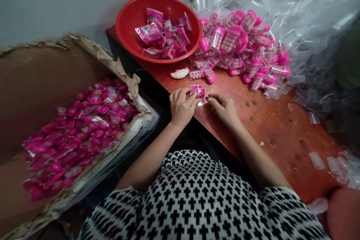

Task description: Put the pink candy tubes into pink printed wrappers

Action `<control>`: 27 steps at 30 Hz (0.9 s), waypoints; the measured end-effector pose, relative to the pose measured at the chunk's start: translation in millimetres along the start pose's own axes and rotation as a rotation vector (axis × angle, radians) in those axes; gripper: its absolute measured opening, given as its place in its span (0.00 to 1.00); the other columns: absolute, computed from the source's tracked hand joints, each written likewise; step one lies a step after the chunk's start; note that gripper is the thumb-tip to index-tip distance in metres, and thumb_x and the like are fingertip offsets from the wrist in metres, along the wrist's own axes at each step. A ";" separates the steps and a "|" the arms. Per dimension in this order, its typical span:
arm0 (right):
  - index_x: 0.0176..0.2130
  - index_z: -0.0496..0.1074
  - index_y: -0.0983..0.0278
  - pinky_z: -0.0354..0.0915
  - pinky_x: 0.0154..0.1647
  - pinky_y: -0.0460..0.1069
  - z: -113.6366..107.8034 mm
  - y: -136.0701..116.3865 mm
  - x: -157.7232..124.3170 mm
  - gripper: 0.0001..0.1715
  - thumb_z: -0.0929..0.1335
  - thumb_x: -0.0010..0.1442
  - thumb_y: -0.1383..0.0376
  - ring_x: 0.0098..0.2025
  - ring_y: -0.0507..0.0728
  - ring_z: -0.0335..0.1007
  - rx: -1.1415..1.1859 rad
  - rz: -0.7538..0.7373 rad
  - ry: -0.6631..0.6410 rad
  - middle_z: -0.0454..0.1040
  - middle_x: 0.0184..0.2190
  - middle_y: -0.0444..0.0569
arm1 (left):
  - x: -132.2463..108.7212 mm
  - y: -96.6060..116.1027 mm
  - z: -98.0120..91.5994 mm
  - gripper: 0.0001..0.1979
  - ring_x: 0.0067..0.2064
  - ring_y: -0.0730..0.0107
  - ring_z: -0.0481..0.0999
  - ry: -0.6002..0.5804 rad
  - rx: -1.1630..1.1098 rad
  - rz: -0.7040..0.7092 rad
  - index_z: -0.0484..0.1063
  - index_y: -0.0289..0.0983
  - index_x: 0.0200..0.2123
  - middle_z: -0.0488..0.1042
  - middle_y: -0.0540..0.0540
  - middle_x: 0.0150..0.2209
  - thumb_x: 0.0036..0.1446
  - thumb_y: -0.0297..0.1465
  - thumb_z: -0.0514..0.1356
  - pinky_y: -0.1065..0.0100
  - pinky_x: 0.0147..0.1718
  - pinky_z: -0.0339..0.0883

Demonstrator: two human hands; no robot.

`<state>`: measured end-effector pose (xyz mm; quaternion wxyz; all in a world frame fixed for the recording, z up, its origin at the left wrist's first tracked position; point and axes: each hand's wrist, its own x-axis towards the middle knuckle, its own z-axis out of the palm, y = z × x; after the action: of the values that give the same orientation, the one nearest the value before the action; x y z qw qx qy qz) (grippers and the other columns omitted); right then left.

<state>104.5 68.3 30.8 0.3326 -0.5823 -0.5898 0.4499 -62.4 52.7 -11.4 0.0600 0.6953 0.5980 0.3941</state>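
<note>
My left hand [181, 105] has its thumb and fingers on a small shiny pink packet [197, 92] near the table's edge. My right hand [222, 108] is just right of the packet, fingers curled in a pinch; whatever may be between them is too small to make out. Just beyond my hands lie two transparent tubes with pink caps [210, 77], filled with small pale pink balls. A white crumpled lump [179, 73] rests beside them. Behind these is a big heap of the same filled tubes [230, 39].
A red basin [123, 37] with several pink packets stands at the back left. On my left, a torn-edged cardboard box [30, 67] holds a pile of wrapped pink pieces [81, 131]. Empty transparent tubes [306, 15] are heaped along the right of the reddish table [281, 131].
</note>
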 end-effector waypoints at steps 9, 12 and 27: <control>0.38 0.71 0.62 0.61 0.21 0.42 16.1 -19.4 13.9 0.20 0.76 0.46 0.58 0.20 0.46 0.62 0.538 0.049 -0.024 0.70 0.22 0.37 | 10.2 15.7 -30.9 0.27 0.51 0.57 0.73 -0.049 -0.682 -0.342 0.74 0.40 0.52 0.74 0.40 0.50 0.49 0.42 0.67 0.57 0.52 0.66; 0.39 0.71 0.62 0.62 0.24 0.43 15.8 -20.7 14.5 0.22 0.77 0.45 0.58 0.22 0.47 0.64 0.559 0.074 -0.135 0.71 0.22 0.37 | 10.9 15.7 -37.4 0.25 0.40 0.62 0.78 -0.258 -1.186 -0.712 0.78 0.35 0.43 0.78 0.40 0.40 0.49 0.47 0.66 0.60 0.42 0.73; 0.57 0.65 0.61 0.56 0.56 0.61 -51.7 -34.7 97.7 0.22 0.58 0.66 0.70 0.65 0.64 0.53 -1.304 -0.920 -0.245 0.59 0.66 0.52 | 15.5 13.6 -41.0 0.19 0.25 0.73 0.75 -0.028 -1.477 -1.174 0.75 0.28 0.23 0.76 0.45 0.23 0.29 0.33 0.76 0.71 0.25 0.72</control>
<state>128.6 174.9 69.1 0.0106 -0.3047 -0.9465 -0.1060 -77.5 46.7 31.6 0.6814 0.0736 0.4510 0.5717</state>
